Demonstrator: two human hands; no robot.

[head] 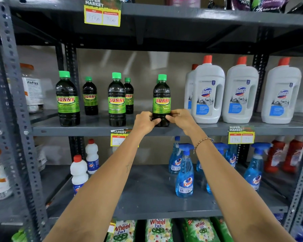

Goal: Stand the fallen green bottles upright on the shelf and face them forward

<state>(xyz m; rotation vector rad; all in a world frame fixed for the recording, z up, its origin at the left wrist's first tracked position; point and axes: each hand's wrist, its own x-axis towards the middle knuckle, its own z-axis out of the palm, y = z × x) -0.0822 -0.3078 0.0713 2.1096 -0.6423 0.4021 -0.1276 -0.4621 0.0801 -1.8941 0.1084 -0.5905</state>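
Observation:
Several dark green Sunny bottles with green caps stand upright on the grey middle shelf [94, 131]. The rightmost front bottle [161, 100] faces forward, its label toward me. My left hand [145, 122] grips its base from the left and my right hand [181, 118] grips it from the right, fingertips on the lower body. Another cap peeks out just behind it. Further left stand a front bottle [117, 100] with one behind [129, 96], a back bottle [90, 96], and a front bottle [67, 99].
Three big white Domex jugs [208, 92] stand right of the held bottle, a fourth behind. Yellow price tags [241, 135] hang on the shelf edge. Blue spray bottles [184, 172] and white bottles [79, 172] fill the shelf below. Steel uprights frame both sides.

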